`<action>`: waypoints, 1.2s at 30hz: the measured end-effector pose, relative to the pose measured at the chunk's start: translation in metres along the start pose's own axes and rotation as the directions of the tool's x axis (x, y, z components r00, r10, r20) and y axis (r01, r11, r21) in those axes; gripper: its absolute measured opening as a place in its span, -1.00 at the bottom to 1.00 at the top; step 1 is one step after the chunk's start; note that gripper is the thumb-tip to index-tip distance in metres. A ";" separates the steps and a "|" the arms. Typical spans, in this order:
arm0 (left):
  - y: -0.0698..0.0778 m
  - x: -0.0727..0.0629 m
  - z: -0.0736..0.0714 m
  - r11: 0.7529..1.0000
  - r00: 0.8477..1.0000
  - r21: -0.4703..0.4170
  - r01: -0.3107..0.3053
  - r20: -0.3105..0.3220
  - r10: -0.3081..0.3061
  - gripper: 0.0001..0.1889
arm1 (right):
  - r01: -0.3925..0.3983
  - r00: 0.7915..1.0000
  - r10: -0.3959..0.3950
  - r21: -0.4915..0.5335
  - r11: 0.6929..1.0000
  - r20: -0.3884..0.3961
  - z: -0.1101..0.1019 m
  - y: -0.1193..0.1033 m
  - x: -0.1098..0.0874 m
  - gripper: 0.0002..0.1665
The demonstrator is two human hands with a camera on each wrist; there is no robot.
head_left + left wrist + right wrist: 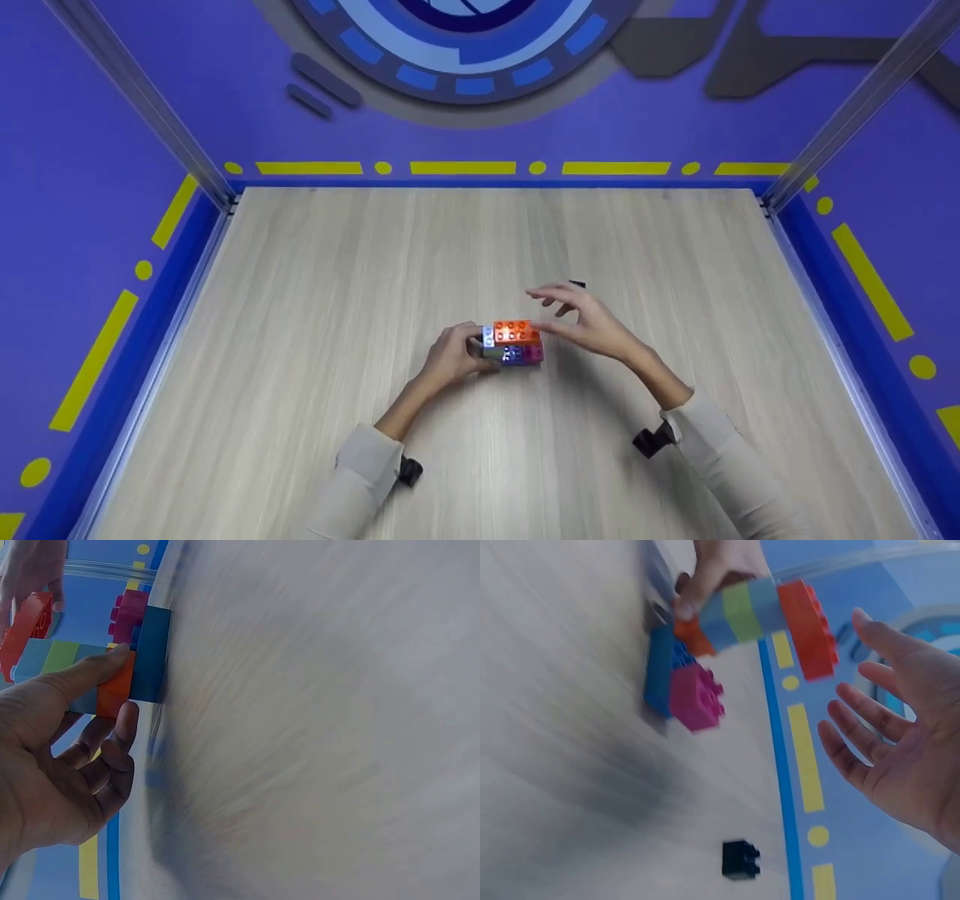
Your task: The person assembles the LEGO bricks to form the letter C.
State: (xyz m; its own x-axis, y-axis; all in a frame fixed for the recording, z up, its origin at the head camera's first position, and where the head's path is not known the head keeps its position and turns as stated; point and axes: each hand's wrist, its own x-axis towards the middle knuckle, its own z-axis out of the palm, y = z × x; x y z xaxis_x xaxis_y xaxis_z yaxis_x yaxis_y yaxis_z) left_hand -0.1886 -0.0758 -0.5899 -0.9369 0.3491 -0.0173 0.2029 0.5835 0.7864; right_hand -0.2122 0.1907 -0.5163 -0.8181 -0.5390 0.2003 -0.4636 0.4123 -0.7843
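A tower of toy building bricks stands on the table, gripped low down by my left hand [452,351]. In the left wrist view its thumb lies on an orange brick [116,690] just above the long blue base brick [154,652]. Higher up are blue-grey bricks around a green brick [61,656]. A long orange-red brick [516,331] lies across the top, overhanging to one side. Below that overhang, a magenta brick [696,699] sits on the base's other end. My right hand [589,322] hovers beside the top brick, fingers spread and holding nothing.
A small black brick [739,860] lies on the wooden table [300,300] beyond the tower, partly hidden by the right hand in the head view. Blue-purple panels with yellow marks [465,168] wall the back and sides.
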 end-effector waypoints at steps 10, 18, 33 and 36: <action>-0.001 -0.002 0.000 1.000 1.000 -0.022 0.017 0.003 -0.017 -0.55 | -0.093 0.978 0.094 0.010 0.996 -0.185 -0.018 0.049 -0.001 -0.58; -0.002 -0.001 0.002 0.999 0.999 -0.040 0.035 0.024 -0.034 -0.57 | -0.158 0.947 0.154 0.009 0.987 -0.283 -0.017 0.094 -0.006 -0.56; 0.000 -0.002 0.003 1.000 1.000 0.003 0.029 0.011 -0.029 -0.55 | -0.257 0.936 0.236 -0.050 0.965 -0.260 0.001 0.117 0.000 -0.39; 0.000 -0.003 0.002 1.000 1.000 0.019 0.014 -0.002 -0.014 -0.54 | -0.259 0.935 0.228 -0.084 0.962 -0.273 0.005 0.115 0.001 -0.43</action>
State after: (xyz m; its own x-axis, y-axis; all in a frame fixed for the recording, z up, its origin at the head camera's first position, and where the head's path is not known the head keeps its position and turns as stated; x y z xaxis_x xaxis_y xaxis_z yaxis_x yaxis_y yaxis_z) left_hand -0.1854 -0.0751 -0.5916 -0.9402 0.3397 -0.0273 0.1952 0.6024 0.7740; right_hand -0.2651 0.2340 -0.6095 -0.9630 -0.2099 0.1688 -0.2630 0.5975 -0.7575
